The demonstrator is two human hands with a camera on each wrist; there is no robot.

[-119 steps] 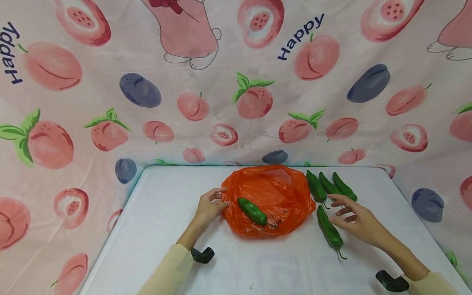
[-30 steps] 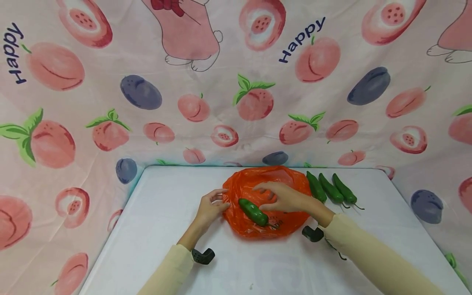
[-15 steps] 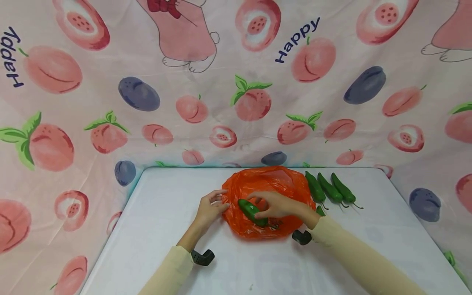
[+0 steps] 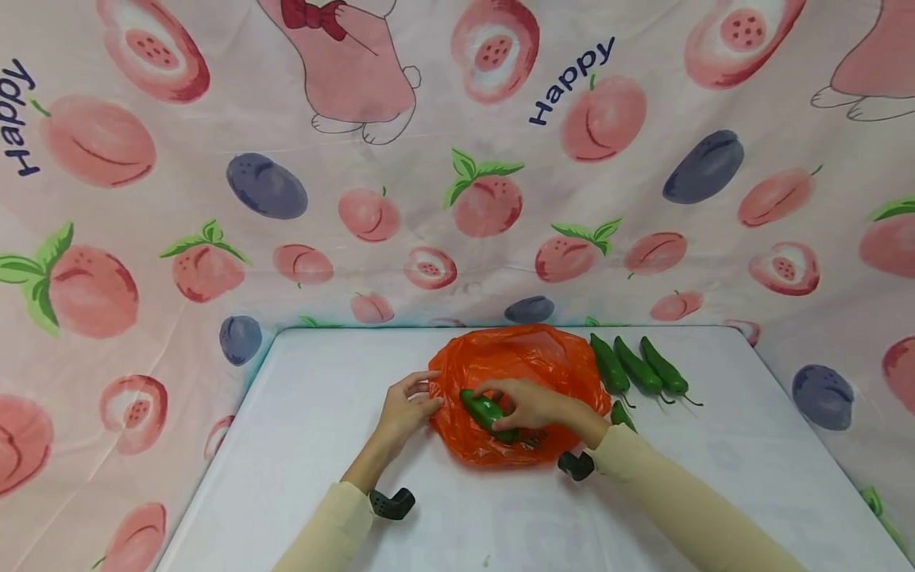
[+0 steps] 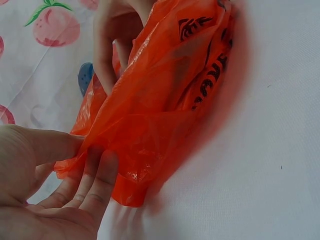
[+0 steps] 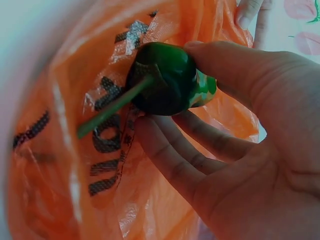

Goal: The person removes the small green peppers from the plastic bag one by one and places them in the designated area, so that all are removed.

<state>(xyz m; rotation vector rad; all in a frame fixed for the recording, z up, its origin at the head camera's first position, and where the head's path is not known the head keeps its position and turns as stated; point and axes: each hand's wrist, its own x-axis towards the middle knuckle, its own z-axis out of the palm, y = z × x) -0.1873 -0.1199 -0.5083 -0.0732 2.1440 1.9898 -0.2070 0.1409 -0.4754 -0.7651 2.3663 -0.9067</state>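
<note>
An orange-red plastic bag [image 4: 565, 365] lies spread open on the white table, with a green chili pepper [image 4: 480, 408] inside it. My right hand [image 4: 527, 403] reaches into the bag and grips that pepper. In the right wrist view, the thumb is on one side of the pepper [image 6: 162, 75] and fingers are on the other, its stem pointing away from the palm. At the bag's left edge, my left hand [image 4: 402, 409] pinches the plastic. The left wrist view shows the bag's film [image 5: 150, 100] between thumb and fingers of the left hand [image 5: 60, 175].
Three green chili peppers [image 4: 638, 368] lie side by side right of the bag. One more pepper [image 4: 620, 413] lies nearer, partly hidden by the right sleeve [image 4: 672, 492]. A fruit-patterned cloth [image 4: 429, 206] hangs behind the white table [image 4: 343, 357].
From beside the loose peppers at right, my right hand has moved left over the bag, come down, and taken hold of the pepper inside. My left hand stays at the bag's edge.
</note>
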